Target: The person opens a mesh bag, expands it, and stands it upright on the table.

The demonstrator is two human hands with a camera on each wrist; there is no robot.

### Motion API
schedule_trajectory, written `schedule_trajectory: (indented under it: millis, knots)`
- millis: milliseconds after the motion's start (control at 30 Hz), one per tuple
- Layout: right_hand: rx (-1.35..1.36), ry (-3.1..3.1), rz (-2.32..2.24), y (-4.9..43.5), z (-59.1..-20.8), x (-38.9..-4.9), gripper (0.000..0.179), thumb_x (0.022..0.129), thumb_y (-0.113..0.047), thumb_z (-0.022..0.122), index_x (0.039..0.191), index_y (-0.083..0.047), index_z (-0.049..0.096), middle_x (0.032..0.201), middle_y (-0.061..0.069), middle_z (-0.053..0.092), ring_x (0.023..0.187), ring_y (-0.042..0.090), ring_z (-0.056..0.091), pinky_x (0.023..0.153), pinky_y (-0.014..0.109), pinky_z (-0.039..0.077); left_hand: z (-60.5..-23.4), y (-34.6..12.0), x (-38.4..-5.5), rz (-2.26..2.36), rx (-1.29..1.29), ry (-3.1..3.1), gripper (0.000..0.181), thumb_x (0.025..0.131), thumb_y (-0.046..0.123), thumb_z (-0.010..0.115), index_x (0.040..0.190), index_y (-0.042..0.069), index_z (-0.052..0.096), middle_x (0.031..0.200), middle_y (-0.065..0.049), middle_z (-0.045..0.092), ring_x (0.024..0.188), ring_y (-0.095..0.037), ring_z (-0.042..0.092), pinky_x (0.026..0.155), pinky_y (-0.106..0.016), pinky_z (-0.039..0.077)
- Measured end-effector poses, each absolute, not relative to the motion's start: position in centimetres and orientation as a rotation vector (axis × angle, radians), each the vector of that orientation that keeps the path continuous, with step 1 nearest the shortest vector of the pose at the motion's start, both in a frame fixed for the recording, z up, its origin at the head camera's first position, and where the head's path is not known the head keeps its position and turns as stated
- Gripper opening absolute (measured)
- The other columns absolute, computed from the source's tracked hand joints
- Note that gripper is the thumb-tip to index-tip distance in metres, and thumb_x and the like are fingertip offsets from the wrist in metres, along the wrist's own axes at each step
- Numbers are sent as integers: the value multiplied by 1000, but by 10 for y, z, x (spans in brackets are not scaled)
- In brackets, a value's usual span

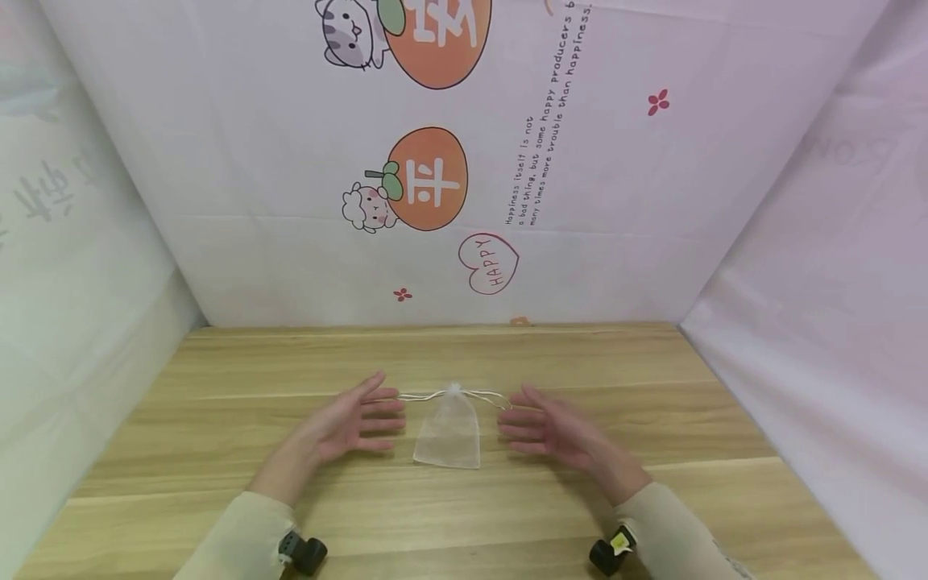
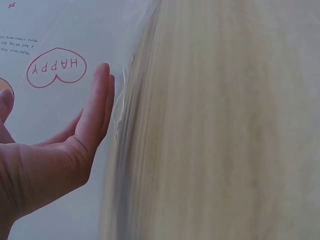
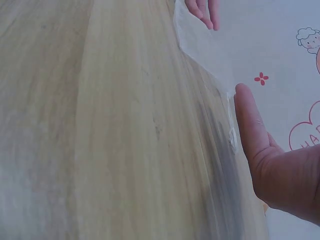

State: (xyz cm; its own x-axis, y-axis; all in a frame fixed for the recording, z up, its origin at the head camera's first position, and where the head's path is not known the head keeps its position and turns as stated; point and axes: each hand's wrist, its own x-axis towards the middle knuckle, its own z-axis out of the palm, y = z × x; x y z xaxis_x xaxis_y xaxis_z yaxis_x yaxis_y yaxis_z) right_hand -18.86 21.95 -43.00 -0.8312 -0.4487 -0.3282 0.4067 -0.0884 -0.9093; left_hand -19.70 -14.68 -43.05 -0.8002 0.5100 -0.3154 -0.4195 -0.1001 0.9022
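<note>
A small sheer white drawstring pouch (image 1: 449, 435) lies flat on the wooden table, its gathered neck toward the back wall. Thin white cords stretch out from the neck to both sides. To the left of the pouch, my left hand (image 1: 362, 417) has its fingers extended toward it, tips close to the left cord. My right hand (image 1: 547, 427) mirrors it on the other side, fingers straight and near the looped right cord. Neither hand holds anything. In the right wrist view the pouch (image 3: 202, 47) shows beyond the right hand (image 3: 265, 150), with left fingertips above it.
The wood-grain table (image 1: 464, 519) runs back to a white printed cloth wall (image 1: 290, 266) with cartoon fruit and a heart. White cloth also hangs at the left (image 1: 80, 306) and right sides. A small black camera (image 1: 303, 553) is worn on each wrist.
</note>
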Motion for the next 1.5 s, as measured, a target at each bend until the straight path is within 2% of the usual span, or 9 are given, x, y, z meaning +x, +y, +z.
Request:
schedule_trajectory:
  millis: [633,800,967,1233,1500]
  knots:
    - [-5,1633,-1907,197,-435,-201,78,105,-47,49,152,10,25,149,34,38,128,42,53,101,51,49,-440,-122,-211,1899,13,1641,76,105,50,47,149,-9,33,149,-30,41,123,-41,57,95,-53,52]
    - [-13,1641,-1884,188,-434,-203,78,104,-47,51,151,10,26,148,33,40,126,41,55,100,51,50,-440,-116,-214,1899,-4,1663,71,105,45,50,146,-11,36,144,-28,49,117,-39,61,93,-51,54]
    - [-6,1670,-1874,180,-434,-203,76,104,-46,52,149,11,30,148,35,39,123,42,56,98,52,51,-442,-109,-217,1886,-44,1688,65,103,42,56,139,-11,47,135,-25,58,110,-37,65,90,-48,56]
    - [-1,1669,-1876,174,-435,-204,76,102,-46,57,145,13,35,143,36,44,122,44,57,96,50,52,-448,-99,-219,1834,-10,1729,60,104,37,56,137,-12,49,134,-28,58,105,-36,68,87,-47,58]
    - [-15,1688,-1860,172,-437,-207,79,101,-48,58,145,13,36,141,34,48,123,42,57,96,49,53,-449,-93,-219,1802,42,1731,54,103,34,59,133,-11,54,126,-23,64,100,-34,71,84,-45,59]
